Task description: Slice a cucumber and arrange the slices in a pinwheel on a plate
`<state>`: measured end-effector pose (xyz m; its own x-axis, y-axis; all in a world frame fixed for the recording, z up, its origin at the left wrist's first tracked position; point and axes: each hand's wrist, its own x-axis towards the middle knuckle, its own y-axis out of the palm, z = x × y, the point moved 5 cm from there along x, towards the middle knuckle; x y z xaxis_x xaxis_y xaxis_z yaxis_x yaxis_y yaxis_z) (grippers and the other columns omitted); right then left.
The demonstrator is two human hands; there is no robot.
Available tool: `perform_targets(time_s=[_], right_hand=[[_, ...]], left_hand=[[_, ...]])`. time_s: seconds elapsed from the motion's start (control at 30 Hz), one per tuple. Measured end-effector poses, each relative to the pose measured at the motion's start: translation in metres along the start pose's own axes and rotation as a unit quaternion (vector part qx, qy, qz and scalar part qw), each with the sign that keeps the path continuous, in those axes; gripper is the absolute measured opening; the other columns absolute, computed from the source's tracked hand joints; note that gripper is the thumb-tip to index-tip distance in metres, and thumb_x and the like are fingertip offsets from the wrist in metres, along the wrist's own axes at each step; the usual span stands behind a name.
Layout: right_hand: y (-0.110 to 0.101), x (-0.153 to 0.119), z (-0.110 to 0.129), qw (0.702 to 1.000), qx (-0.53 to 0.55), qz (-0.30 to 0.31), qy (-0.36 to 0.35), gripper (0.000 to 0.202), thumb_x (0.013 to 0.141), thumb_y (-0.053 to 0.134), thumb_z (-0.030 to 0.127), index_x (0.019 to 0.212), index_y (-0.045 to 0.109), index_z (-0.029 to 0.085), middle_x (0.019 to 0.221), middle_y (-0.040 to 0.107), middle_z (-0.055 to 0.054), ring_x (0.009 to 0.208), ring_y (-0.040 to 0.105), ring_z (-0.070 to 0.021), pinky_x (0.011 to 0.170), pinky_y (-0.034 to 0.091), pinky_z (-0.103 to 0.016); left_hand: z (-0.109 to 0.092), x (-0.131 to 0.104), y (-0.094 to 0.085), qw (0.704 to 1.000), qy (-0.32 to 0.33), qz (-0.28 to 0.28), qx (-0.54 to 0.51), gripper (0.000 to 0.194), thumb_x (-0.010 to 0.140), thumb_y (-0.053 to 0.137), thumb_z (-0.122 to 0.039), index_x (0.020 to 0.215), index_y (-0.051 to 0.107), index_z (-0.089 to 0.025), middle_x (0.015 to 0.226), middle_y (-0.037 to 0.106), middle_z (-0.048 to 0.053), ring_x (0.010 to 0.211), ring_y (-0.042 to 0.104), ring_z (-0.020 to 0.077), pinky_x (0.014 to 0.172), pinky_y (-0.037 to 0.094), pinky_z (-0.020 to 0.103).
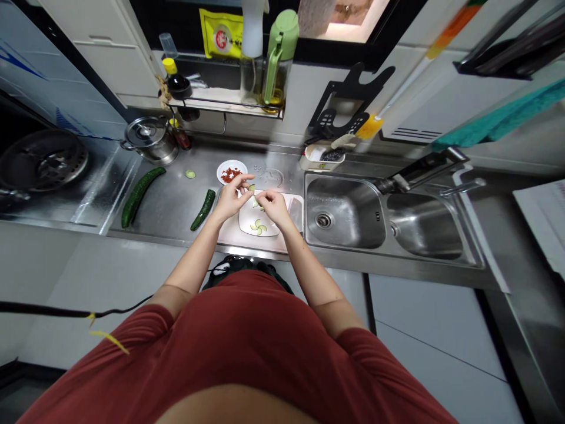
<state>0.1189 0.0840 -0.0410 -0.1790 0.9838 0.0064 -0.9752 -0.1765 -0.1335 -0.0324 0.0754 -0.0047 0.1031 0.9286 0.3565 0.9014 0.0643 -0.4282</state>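
Both my hands are raised over a white plate (269,230) on a pale cutting board (228,231). My left hand (230,199) pinches a small cucumber slice (252,187) between thumb and fingers. Close beside it, the fingers of my right hand (272,207) are pressed together at the slice's lower side; whatever they hold is too small to make out. Thin cucumber pieces (258,227) lie in a pinwheel shape at the plate's near side, and more pieces show below my fingers. Left of the board lies a cut cucumber (203,210).
A whole cucumber (140,194), a cucumber end (189,174) and a white dish of red bits (231,172) are on the steel counter. A lidded pot (152,140) stands back left. The double sink (346,213) is right of the board. An oil jug (279,62) stands on the shelf.
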Motion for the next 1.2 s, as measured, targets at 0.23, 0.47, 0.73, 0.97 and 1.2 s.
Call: perform_targets(time_s=[0.23, 0.47, 0.73, 0.97, 1.2], right_hand=[[0.001, 0.006, -0.012, 0.999, -0.035, 0.008, 0.014, 0.019, 0.072, 0.056, 0.034, 0.07, 0.064, 0.017, 0.066, 0.062, 0.001, 0.067, 0.059, -0.0139, 0.066, 0.049, -0.026], [0.007, 0.017, -0.054, 0.984, -0.169, 0.039, 0.033, 0.015, 0.077, 0.057, 0.027, 0.074, 0.068, 0.016, 0.076, 0.069, -0.001, 0.073, 0.06, -0.0141, 0.074, 0.046, -0.025], [0.025, 0.02, -0.104, 0.943, -0.311, 0.089, 0.082, 0.016, 0.083, 0.056, 0.025, 0.078, 0.07, 0.017, 0.078, 0.071, -0.002, 0.072, 0.062, -0.0136, 0.066, 0.041, -0.019], [0.039, 0.016, -0.123, 0.906, -0.384, 0.127, 0.122, 0.02, 0.087, 0.053, 0.026, 0.083, 0.071, 0.017, 0.085, 0.072, -0.006, 0.078, 0.064, -0.0153, 0.067, 0.041, -0.02], [0.044, 0.011, -0.12, 0.87, -0.461, 0.115, 0.129, 0.028, 0.094, 0.044, 0.028, 0.101, 0.069, 0.018, 0.103, 0.07, -0.011, 0.094, 0.064, -0.0211, 0.075, 0.044, -0.026]], left_hand=[[0.012, 0.001, 0.002, 1.0, -0.007, 0.023, 0.01, 0.043, 0.079, 0.062, -0.023, 0.122, 0.057, -0.02, 0.091, 0.063, 0.001, 0.069, 0.055, 0.0085, 0.062, 0.042, 0.019], [0.055, 0.002, 0.017, 0.993, -0.049, 0.097, 0.044, 0.038, 0.079, 0.06, -0.025, 0.117, 0.06, -0.017, 0.084, 0.064, 0.0, 0.069, 0.053, 0.0094, 0.07, 0.043, 0.021], [0.107, -0.01, 0.043, 0.967, -0.11, 0.169, 0.153, 0.036, 0.078, 0.06, -0.021, 0.113, 0.065, -0.022, 0.083, 0.067, 0.0, 0.073, 0.058, 0.0137, 0.071, 0.043, 0.024], [0.128, -0.02, 0.055, 0.938, -0.13, 0.209, 0.243, 0.036, 0.079, 0.055, -0.018, 0.113, 0.065, -0.026, 0.087, 0.069, 0.002, 0.082, 0.06, 0.0183, 0.074, 0.043, 0.027], [0.128, -0.021, 0.064, 0.917, -0.115, 0.235, 0.3, 0.035, 0.082, 0.052, -0.018, 0.114, 0.065, -0.026, 0.094, 0.069, 0.004, 0.1, 0.055, 0.0233, 0.084, 0.043, 0.031]])
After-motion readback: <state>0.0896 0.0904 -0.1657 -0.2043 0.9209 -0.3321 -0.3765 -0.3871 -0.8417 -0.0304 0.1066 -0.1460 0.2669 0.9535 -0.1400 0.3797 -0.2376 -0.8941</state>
